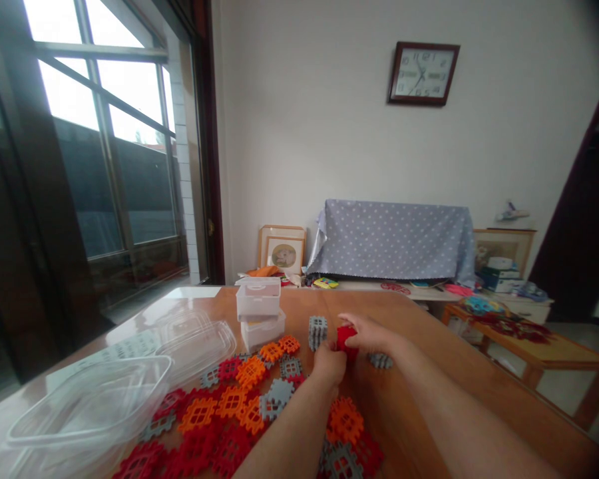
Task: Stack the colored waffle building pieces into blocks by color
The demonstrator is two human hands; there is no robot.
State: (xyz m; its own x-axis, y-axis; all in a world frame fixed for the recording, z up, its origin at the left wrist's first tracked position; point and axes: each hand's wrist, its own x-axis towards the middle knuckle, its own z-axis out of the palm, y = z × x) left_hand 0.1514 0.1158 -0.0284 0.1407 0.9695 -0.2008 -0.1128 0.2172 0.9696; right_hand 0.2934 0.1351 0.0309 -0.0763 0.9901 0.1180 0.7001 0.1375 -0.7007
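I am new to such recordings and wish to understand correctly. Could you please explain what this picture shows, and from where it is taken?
There is no machine here: a person works with two bare hands. The single picture comes from a camera worn on that person's head, looking forward and down.

The left hand and right hand together hold a red block; the fingers partly hide it.

On the brown table, a grey cube stands just beyond the left hand. Many flat, toothed pieces in red, orange and grey lie nearer the camera. Farther left are a clear plastic tub and two small translucent boxes, one on the other.
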